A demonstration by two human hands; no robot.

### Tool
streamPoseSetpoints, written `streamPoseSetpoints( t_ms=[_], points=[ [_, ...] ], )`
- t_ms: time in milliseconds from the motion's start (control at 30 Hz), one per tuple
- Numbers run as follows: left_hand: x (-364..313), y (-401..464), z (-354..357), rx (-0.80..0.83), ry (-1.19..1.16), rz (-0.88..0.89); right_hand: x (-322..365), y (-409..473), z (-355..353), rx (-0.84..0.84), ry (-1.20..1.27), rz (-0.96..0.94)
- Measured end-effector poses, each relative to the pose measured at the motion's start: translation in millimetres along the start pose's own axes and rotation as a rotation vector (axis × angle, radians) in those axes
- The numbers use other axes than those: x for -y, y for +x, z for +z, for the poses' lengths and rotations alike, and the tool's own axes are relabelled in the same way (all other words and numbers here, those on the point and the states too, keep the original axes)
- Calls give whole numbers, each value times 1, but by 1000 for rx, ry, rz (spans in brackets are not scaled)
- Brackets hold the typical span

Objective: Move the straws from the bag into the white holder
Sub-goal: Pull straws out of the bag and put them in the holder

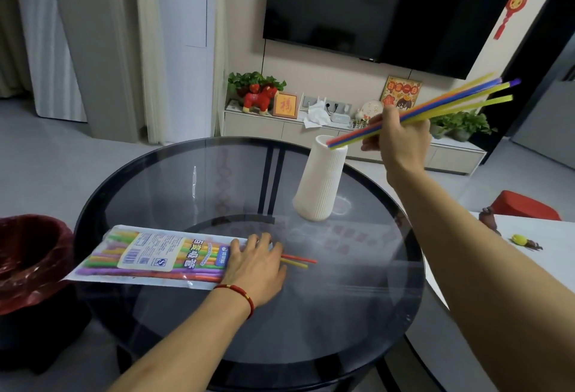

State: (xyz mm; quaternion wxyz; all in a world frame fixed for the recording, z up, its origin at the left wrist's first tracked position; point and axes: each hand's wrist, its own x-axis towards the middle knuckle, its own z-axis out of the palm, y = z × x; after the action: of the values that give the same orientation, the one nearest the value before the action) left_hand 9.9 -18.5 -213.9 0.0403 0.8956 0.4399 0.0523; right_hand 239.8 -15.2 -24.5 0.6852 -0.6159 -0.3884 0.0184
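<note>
**Straw bundle at holder mouth, insertion not done**

Left: bag (149, 256) lies flat on the glass bench (342, 298), many straws inside. Left hand (255, 267) is spread flat over the bag's open end, gripping nothing. Two loose straws (298, 261), red and yellow, poke out from under its fingers onto the bench.

Centre: white holder (322, 180) stands upright, narrow mouth, nothing steadying it.

Right: right hand (401, 139) is pinched around a bundle of straws (435, 108), steeply slanted, lower tips at the rim.

Risks: slanted entry catches the rim, tips splay outside, or side push topples the holder. Loose pair could roll off.
</note>
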Motion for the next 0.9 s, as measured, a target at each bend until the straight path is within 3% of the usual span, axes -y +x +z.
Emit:
streamPoseSetpoints(
  t_ms=[100, 200, 400, 567, 667, 833, 900],
  points=[
    [1, 0, 1, -4, -4, 2, 0, 17, 15, -84, -20, 48],
    [2, 0, 2, -11, -11, 10, -8, 27, 29, -73, -190, 35],
    [2, 3, 2, 6, -25, 7, -19, 31, 50, 301, -460, 227],
    [1, 1, 0, -20, -36, 19, -14, 30, 45, 457, -436, 347],
    [2, 1, 1, -39, -56, 29, -9, 22, 35, 473, -389, 255],
    [11, 3, -6, -75, -58, 34, -22, -10, 9, 168, -387, -115],
    [20, 1, -10, -70, -30, 35, -38, -37, -4, 303, -445, -178]
  ],
)
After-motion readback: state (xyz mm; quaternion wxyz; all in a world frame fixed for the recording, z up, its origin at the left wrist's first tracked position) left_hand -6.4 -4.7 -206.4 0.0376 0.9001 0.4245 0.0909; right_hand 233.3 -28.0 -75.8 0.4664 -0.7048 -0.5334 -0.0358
